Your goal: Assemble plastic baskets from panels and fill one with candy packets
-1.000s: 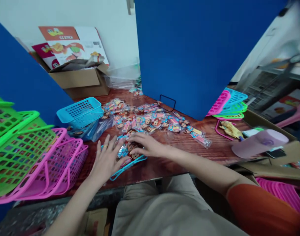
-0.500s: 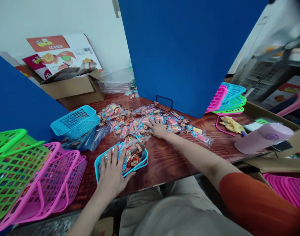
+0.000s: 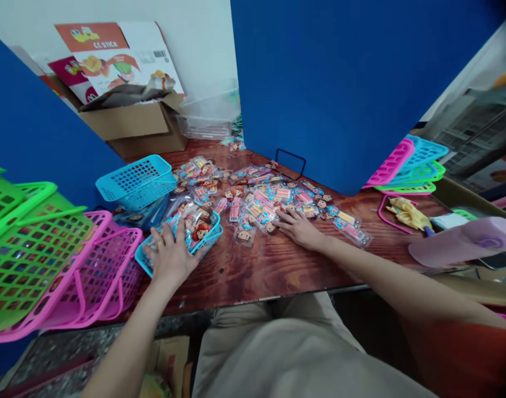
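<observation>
Close at the left of the filled blue basket stand pink baskets and green baskets; behind it, another blue basket. Loose packets lie at its right, farther a purple bottle. The left hand rests over it, fingers spread; the right hand, also spread, touches the loose packets. Under it is a reddish-brown table; beyond, a blue panel.
</observation>
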`<action>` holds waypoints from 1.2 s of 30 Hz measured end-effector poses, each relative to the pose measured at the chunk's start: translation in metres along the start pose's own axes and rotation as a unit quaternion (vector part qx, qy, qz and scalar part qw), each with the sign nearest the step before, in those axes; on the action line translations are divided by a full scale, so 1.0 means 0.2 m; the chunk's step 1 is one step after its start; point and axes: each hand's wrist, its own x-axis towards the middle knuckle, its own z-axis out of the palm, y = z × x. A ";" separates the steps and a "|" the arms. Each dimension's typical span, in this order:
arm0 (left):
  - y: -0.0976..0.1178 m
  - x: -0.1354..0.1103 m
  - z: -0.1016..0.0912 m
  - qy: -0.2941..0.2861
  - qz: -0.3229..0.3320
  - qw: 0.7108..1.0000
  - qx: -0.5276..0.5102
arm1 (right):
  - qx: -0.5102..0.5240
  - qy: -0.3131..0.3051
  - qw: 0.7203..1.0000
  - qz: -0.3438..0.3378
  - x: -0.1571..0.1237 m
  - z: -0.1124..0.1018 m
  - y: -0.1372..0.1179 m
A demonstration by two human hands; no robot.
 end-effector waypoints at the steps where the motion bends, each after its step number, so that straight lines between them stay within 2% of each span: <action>1: 0.00 -0.01 -0.01 0.015 0.001 1.000 -0.009 | 0.013 0.001 1.000 -0.005 -0.05 -0.01 0.01; 3: 0.03 -0.03 -0.05 0.069 0.014 0.997 -0.028 | 0.052 0.024 0.998 -0.016 -0.12 -0.05 0.02; 5: 0.08 -0.06 -0.09 0.135 0.054 0.988 -0.048 | 0.101 0.076 0.992 -0.001 -0.11 -0.10 0.01; 8: 0.21 -0.10 -0.13 0.185 0.163 0.966 -0.079 | 0.139 0.130 0.976 0.104 0.00 -0.13 -0.08; 11: 0.36 -0.15 -0.08 0.145 0.269 0.946 -0.108 | 0.096 0.083 0.974 0.190 0.12 -0.10 -0.22; 14: 0.48 -0.19 0.01 0.080 0.290 0.939 -0.164 | 0.066 0.056 0.975 0.204 0.13 -0.04 -0.30; 16: 0.53 -0.23 0.06 0.035 0.276 0.932 -0.231 | 0.083 0.061 0.978 0.182 0.09 -0.02 -0.31; 18: 0.57 -0.27 0.09 -0.017 0.214 0.915 -0.342 | 0.113 0.069 0.979 0.157 0.02 -0.01 -0.31; 19: 0.59 -0.29 0.10 -0.044 0.157 0.896 -0.413 | 0.130 0.077 0.977 0.151 -0.01 -0.01 -0.31; 21: 0.64 -0.32 0.13 -0.087 0.028 0.838 -0.537 | 0.175 0.114 0.966 0.150 -0.07 -0.02 -0.35; 23: 0.68 -0.33 0.16 -0.113 -0.066 0.784 -0.607 | 0.244 0.171 0.943 0.147 -0.11 -0.03 -0.42; 26: 0.71 -0.33 0.19 -0.144 -0.116 0.723 -0.666 | 0.367 0.225 0.892 0.135 -0.14 -0.05 -0.54; 28: 0.70 -0.31 0.19 -0.158 -0.138 0.673 -0.710 | 0.426 0.203 0.872 0.132 -0.12 -0.07 -0.59; 29: 0.69 -0.30 0.18 -0.159 -0.147 0.651 -0.727 | 0.436 0.186 0.869 0.142 -0.11 -0.08 -0.59; 31: 0.64 -0.28 0.16 -0.158 -0.162 0.618 -0.753 | 0.392 0.144 0.886 0.201 -0.07 -0.10 -0.59; 33: 0.58 -0.26 0.13 -0.146 -0.154 0.604 -0.768 | 0.270 0.092 0.915 0.287 -0.01 -0.10 -0.58; 34: 0.55 -0.25 0.12 -0.135 -0.134 0.610 -0.769 | 0.200 0.060 0.926 0.314 0.02 -0.10 -0.58; 35: 0.51 -0.24 0.10 -0.122 -0.104 0.630 -0.760 | 0.142 0.026 0.935 0.323 0.06 -0.10 -0.59; 36: 0.48 -0.23 0.08 -0.106 -0.064 0.664 -0.737 | 0.105 0.000 0.942 0.319 0.09 -0.10 -0.59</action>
